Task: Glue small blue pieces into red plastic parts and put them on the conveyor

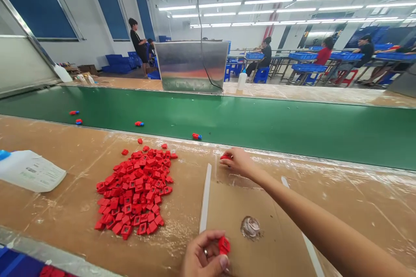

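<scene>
A heap of small red plastic pieces (134,190) lies on the brown cardboard-covered worktable (74,156). My left hand (203,257) is at the near edge, fingers curled round one red piece (224,245). My right hand (235,161) reaches forward to the table's far edge beside the green conveyor belt (260,125), fingers pinched on another red piece (225,156). A few red-and-blue assembled pieces (196,136) lie on the belt.
A white plastic jug (30,171) lies on its side at the left. A small round dish (250,227) sits by my right forearm. A metal box (191,66) and a white bottle (241,81) stand beyond the belt. Other people work at distant tables with blue bins.
</scene>
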`<state>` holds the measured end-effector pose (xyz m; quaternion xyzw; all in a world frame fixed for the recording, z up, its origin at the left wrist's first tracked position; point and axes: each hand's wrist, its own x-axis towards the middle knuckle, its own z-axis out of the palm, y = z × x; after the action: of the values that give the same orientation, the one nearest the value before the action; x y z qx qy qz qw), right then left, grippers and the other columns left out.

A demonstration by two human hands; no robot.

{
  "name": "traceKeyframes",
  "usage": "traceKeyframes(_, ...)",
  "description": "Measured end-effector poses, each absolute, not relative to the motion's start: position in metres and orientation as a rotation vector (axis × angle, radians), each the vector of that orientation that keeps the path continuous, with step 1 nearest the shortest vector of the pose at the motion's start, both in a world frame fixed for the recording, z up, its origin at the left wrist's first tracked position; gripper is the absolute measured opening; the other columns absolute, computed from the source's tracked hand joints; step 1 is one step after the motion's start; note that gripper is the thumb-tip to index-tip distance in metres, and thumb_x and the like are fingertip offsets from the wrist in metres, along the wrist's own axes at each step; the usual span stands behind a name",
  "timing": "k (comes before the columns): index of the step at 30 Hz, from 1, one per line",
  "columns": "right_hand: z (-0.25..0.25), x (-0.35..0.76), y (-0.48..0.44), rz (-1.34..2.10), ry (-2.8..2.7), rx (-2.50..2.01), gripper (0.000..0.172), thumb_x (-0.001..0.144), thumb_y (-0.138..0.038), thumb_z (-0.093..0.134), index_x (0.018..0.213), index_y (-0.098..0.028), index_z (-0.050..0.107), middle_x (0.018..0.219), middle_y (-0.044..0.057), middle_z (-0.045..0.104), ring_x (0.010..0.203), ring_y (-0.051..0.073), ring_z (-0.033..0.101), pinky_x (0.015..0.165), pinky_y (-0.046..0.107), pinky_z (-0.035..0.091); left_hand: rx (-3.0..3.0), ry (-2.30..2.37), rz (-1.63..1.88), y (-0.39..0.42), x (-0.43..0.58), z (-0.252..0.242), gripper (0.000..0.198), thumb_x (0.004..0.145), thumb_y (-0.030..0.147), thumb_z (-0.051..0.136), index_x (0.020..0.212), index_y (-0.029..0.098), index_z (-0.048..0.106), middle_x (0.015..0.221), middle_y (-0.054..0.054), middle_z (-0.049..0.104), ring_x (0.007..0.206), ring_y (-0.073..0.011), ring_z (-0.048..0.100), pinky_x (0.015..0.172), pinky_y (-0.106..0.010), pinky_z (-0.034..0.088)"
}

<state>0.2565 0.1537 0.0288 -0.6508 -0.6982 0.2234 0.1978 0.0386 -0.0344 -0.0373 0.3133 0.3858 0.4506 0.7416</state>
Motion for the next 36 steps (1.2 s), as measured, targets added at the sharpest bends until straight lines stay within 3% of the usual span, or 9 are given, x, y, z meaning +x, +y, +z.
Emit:
traceKeyframes(4,0.035,0.300,0.077,0.721,-1.782,-1.757,0.027,0.093,-0.042,0.060,0.089,-0.017,0.068,0.076,0.003,0.068,0.070,0.019,0.066,0.061,0.028,0.052,0.710,0.848,0.957,-0.037,0.036,-0.027,0.044,0.062,0.037,0.090,0.097,0.016,0.076,0.071,-0.003,0.070,0.061,-0.0153,0.067,0.056,-0.023,0.052)
traceKeyframes(7,0.035,0.315,0.019,0.805,-1.670,-1.739,0.042,0.094,-0.054,0.047,0.096,-0.016,0.065,0.076,0.006,0.068,0.067,0.022,0.067,0.051,0.028,0.052,0.749,0.838,0.926,-0.038,0.033,-0.021,0.041,0.066,0.035,0.088,0.099,0.016,0.075,0.076,-0.003,0.071,0.065,-0.0161,0.068,0.058,-0.024,0.052)
traceKeyframes(14,0.031,0.317,-0.052,0.547,-1.849,-1.558,0.031,0.100,-0.038,0.048,0.125,-0.024,0.062,0.101,0.008,0.063,0.090,0.023,0.064,0.078,0.036,0.053,0.789,0.812,0.900,-0.038,0.032,-0.020,0.036,0.071,0.030,0.086,0.102,0.017,0.073,0.076,-0.001,0.070,0.067,-0.0133,0.068,0.065,-0.022,0.053)
traceKeyframes(18,0.028,0.307,-0.060,0.423,-1.947,-1.558,0.031,0.105,-0.034,0.042,0.132,-0.025,0.054,0.106,0.008,0.060,0.089,0.021,0.062,0.074,0.034,0.053,0.809,0.792,0.888,-0.039,0.033,-0.018,0.034,0.073,0.028,0.084,0.103,0.017,0.073,0.080,-0.001,0.070,0.070,-0.0117,0.065,0.067,-0.021,0.052)
traceKeyframes(29,0.028,0.292,-0.061,0.348,-2.040,-1.531,0.025,0.106,-0.040,0.042,0.115,-0.024,0.059,0.101,0.008,0.064,0.083,0.022,0.065,0.060,0.027,0.054,0.811,0.761,0.877,-0.039,0.032,-0.012,0.033,0.074,0.026,0.083,0.104,0.016,0.072,0.082,-0.001,0.069,0.072,-0.0127,0.064,0.072,-0.024,0.053)
traceKeyframes(36,0.031,0.289,-0.059,0.288,-2.092,-1.535,0.028,0.107,-0.041,0.038,0.113,-0.024,0.060,0.096,0.007,0.064,0.078,0.022,0.066,0.065,0.031,0.054,0.815,0.762,0.870,-0.040,0.032,-0.013,0.034,0.074,0.027,0.083,0.104,0.016,0.071,0.081,-0.002,0.068,0.073,-0.0132,0.063,0.074,-0.026,0.052)
